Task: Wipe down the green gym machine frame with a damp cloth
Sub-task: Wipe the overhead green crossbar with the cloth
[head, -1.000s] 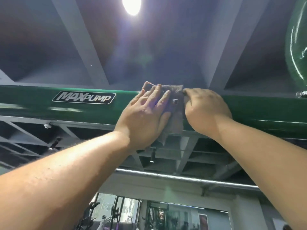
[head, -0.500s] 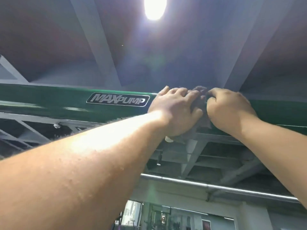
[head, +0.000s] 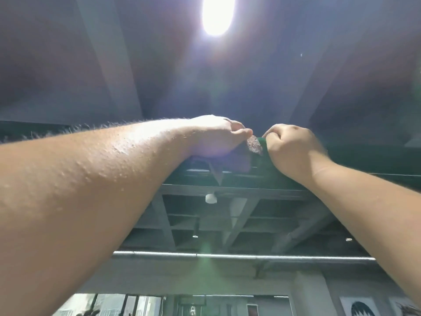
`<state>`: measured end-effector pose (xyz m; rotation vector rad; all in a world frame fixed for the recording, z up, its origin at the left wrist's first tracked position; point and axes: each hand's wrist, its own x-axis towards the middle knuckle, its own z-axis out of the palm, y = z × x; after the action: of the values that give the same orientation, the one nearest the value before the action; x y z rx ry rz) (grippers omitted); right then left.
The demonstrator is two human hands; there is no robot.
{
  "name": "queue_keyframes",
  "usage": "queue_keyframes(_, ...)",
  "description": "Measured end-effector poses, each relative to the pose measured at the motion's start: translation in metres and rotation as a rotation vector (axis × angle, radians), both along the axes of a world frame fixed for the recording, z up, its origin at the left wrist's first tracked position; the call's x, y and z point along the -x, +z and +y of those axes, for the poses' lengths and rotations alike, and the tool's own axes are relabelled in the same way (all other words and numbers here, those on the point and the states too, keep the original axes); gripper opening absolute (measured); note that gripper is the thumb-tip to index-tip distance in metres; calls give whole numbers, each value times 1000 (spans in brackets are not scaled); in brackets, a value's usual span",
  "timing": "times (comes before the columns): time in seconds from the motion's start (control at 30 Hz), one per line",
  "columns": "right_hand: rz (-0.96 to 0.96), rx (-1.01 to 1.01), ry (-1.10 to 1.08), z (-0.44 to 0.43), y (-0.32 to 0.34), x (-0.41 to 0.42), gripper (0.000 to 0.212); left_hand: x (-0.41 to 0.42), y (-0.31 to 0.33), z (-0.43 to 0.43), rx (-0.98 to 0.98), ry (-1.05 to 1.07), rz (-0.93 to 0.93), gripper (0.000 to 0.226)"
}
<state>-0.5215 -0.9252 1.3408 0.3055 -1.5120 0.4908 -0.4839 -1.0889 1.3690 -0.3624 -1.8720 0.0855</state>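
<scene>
Two bare forearms fill the view, reaching up to the green frame point(head: 364, 159), a dark beam crossing overhead from left to right below a glaring ceiling light point(head: 216, 14). The left hand point(head: 216, 135) drapes over the beam's top; its fingers go over the far side, so I cannot tell whether it grips or only presses. The right hand point(head: 292, 144) is clenched, seemingly pinching the edge of the cloth point(head: 254, 145), which sits on the beam between the two hands. Bunched this small, the cloth may skip paint, or slip off the far edge at full stretch. Most of the cloth is covered, and the left forearm hides the beam's left run
</scene>
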Motion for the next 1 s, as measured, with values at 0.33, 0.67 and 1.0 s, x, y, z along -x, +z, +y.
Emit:
queue_keyframes(0.33, 23, -99, -83, -24, -7, 0, 37, -16, -1, -98, -172, 210, 44, 57)
queue_keyframes(0.67, 33, -252, 41, 10, -12, 8, 38, 44, -45, -46, 540, 106, 620, 67)
queue_keyframes(1.0, 265, -38, -39, 65, -29, 36, 38, 55, -50, -67, 527, 231, 745, 71)
